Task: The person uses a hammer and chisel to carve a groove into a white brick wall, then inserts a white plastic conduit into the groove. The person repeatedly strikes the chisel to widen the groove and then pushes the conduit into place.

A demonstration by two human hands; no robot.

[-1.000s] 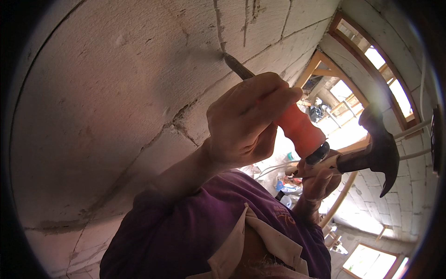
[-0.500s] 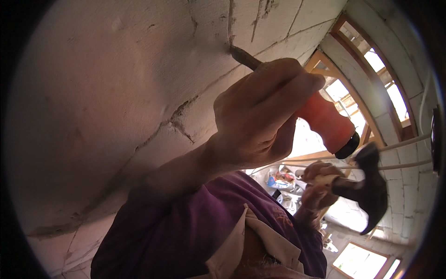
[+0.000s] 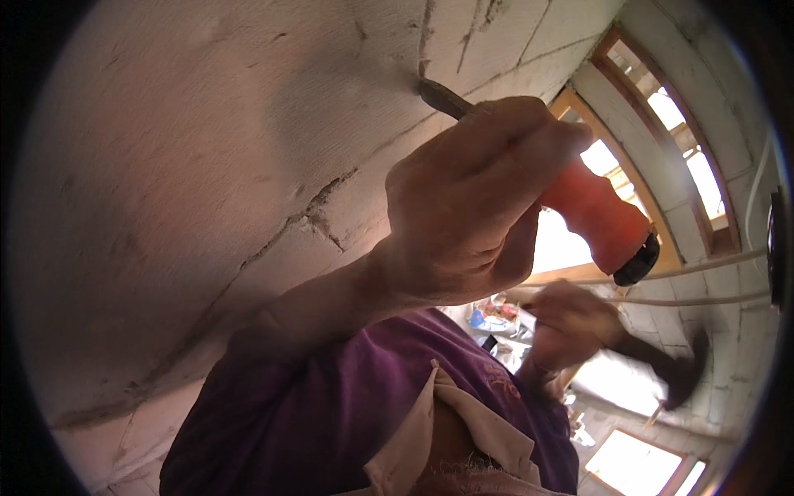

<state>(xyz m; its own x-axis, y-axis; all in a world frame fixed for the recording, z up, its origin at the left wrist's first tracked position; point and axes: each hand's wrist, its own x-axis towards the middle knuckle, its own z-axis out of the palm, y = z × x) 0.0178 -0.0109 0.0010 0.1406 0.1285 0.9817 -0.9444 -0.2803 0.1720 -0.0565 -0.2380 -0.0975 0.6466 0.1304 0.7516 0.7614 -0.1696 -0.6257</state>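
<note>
My left hand [image 3: 463, 207] is wrapped around a chisel [image 3: 594, 213] with an orange handle and a black end cap. The dark blade leans up and left, its tip at the pale block wall [image 3: 182, 182] by the lower end of a narrow groove [image 3: 425, 37]. Below and to the right, my right hand [image 3: 571, 326] grips a hammer [image 3: 685, 370], smeared by motion. The hammer's dark head is apart from the chisel's cap, below and right of it. My left fingers hide the middle of the chisel.
Cracks and block joints [image 3: 314, 211] run across the wall. Wood-framed windows [image 3: 633, 190] stand at the right, with pale cables [image 3: 711, 263] crossing below them. Behind my right hand lies a blurry heap of bags and clutter [image 3: 495, 318].
The hammer has swung down and right, away from the chisel's cap. My left hand and the chisel sit slightly farther right in the view, still at the wall.
</note>
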